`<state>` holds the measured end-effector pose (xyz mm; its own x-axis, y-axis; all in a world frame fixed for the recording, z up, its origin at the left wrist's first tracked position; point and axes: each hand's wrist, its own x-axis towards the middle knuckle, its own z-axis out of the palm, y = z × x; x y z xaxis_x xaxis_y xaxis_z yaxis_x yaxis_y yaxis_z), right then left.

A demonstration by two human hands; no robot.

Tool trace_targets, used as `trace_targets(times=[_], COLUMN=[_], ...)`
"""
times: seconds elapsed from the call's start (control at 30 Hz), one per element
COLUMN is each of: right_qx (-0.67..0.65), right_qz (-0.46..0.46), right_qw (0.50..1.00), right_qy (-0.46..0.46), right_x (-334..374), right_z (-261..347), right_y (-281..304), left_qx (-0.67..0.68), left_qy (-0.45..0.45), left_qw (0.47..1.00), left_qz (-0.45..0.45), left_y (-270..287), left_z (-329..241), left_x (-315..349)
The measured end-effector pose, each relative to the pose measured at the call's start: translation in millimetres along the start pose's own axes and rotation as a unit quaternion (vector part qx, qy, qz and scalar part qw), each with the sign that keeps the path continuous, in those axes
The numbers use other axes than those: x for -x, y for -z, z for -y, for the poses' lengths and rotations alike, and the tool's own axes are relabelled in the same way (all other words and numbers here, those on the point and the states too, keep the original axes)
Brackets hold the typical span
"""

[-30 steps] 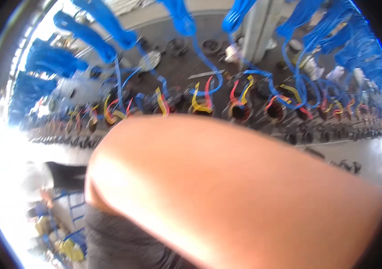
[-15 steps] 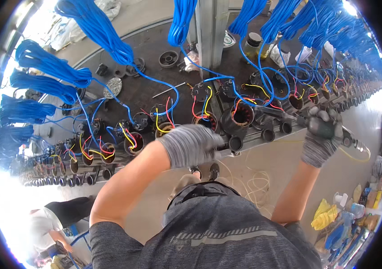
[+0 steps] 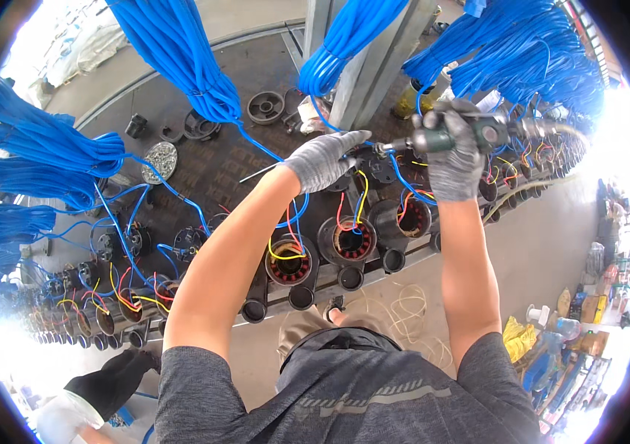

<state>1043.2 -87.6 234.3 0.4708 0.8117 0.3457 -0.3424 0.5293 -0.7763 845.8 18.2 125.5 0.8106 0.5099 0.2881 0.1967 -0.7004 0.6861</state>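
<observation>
My right hand (image 3: 454, 159), in a grey knitted glove, grips a green powered screwdriver (image 3: 489, 135) held sideways, its metal nose pointing left. My left hand (image 3: 322, 161), gloved too, is at that nose, index finger stretched along it and the other fingers curled. Whatever lies between those fingers is hidden. Beneath them a dark cap (image 3: 341, 182) partly shows beside a blue cable (image 3: 398, 174). Nearer me stand open black motor housings, one (image 3: 347, 238) with copper-coloured windings and red, yellow and blue wires rising from it.
Bundles of blue cable (image 3: 182, 55) hang over the bench (image 3: 219, 159). A metal post (image 3: 378, 70) rises behind my hands. Rows of housings run off both ways. A pale hose (image 3: 529, 194) trails from the tool. A person (image 3: 71, 414) is at lower left; yellow cloth (image 3: 518, 338) lies at right.
My right hand has brought the screwdriver up and left, over the bench. My left hand has moved forward to meet its nose. The view has shifted.
</observation>
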Motion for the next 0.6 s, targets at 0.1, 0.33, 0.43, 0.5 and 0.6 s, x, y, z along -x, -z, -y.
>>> trace_targets(times=[0.1,0.33,0.43,0.5,0.6], right_qx=[0.068,0.365,0.322,0.245,0.187], right_qz=[0.107,0.228,0.252,0.258,0.264], right_qw=[0.992,0.902,0.912,0.931,0.937], right_qy=[-0.007,0.025,0.008,-0.075,-0.131], right_x=[-21,-47,-43,-42,-41], right_z=[-25,-87,-111,-119,-127], right_y=[-11,-30,-36,-33,-28], left_qx=[0.007,0.199,-0.051,0.028,0.069], left_qy=[0.037,0.301,0.130,0.173,0.221], left_qw=[0.997,0.931,0.988,0.983,0.971], left_qz=[0.060,0.060,0.060,0.057,0.059], left_y=[9,-3,-17,-24,-31], left_z=[14,59,69,70,72], left_x=[-18,-23,-13,-7,-2])
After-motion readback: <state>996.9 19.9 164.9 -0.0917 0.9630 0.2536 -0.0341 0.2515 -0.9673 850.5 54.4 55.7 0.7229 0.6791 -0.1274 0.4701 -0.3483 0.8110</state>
